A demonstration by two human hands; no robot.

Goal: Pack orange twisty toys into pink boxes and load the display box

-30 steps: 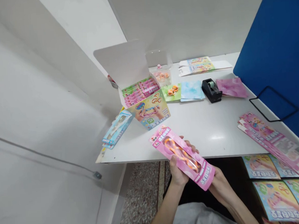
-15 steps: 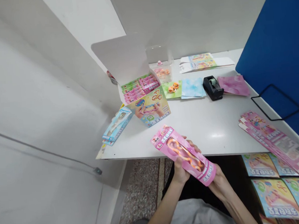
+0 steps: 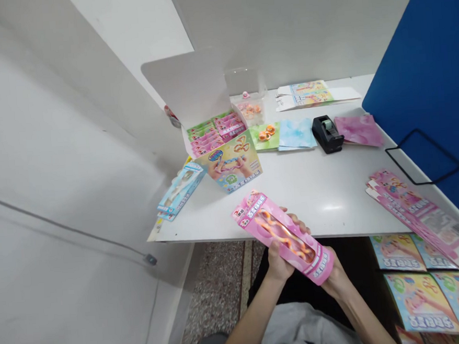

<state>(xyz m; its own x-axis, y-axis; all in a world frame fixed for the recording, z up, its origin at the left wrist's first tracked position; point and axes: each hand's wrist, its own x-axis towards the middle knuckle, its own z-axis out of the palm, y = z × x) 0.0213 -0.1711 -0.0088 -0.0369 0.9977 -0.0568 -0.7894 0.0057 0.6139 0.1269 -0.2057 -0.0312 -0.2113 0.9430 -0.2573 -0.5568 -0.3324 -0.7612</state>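
Note:
A pink toy box (image 3: 252, 218) is tilted over the front edge of the table, and an orange and pink twisted toy shows through its window. My left hand (image 3: 280, 263) grips the box along its middle, thumb on the near side and fingertips showing past the far side. At the lower right end, my right hand (image 3: 336, 277) holds the box from below, its fingers mostly hidden. Beyond them stands an open display box (image 3: 235, 166) packed with pink and green boxes.
Flat blue boxes (image 3: 181, 191) lie left on the white table (image 3: 293, 180). A black tape dispenser (image 3: 328, 134) sits between blue sheets (image 3: 295, 134) and pink sheets (image 3: 358, 130). Flattened pink boxes (image 3: 412, 206) lie right, above stacked colourful boxes (image 3: 427, 302). A blue panel (image 3: 423, 74) borders the right side.
The toy inside the window has shifted and now looks more stretched out. Both hands keep their hold, and the box has moved only very slightly.

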